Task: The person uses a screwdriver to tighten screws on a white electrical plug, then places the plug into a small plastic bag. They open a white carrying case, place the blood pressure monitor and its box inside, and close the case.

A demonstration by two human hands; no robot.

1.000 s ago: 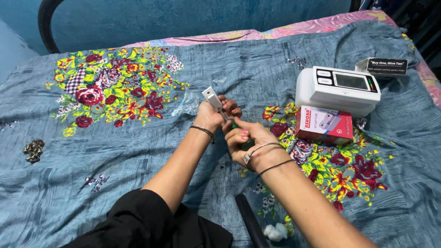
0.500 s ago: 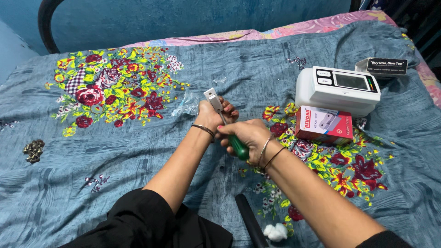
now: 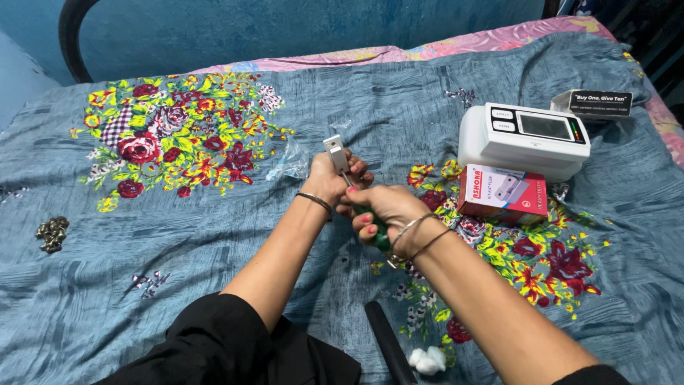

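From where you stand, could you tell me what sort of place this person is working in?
Probably a bedroom at home: the hands work over a bed spread with a blue floral bedsheet, a dark curved bed frame stands against a blue wall, and a white electronic device lies on the sheet.

A blue floral bedsheet [image 3: 214,235] covers the bed. On it to the right sits a white digital monitor [image 3: 524,139], with a red and white carton [image 3: 502,194] touching its front edge and a small black box [image 3: 593,103] just behind. A crumpled clear wrapper [image 3: 288,164] lies mid-sheet, a cluster of small metal pieces [image 3: 51,234] far left, and a cotton ball [image 3: 426,360] at the near edge.
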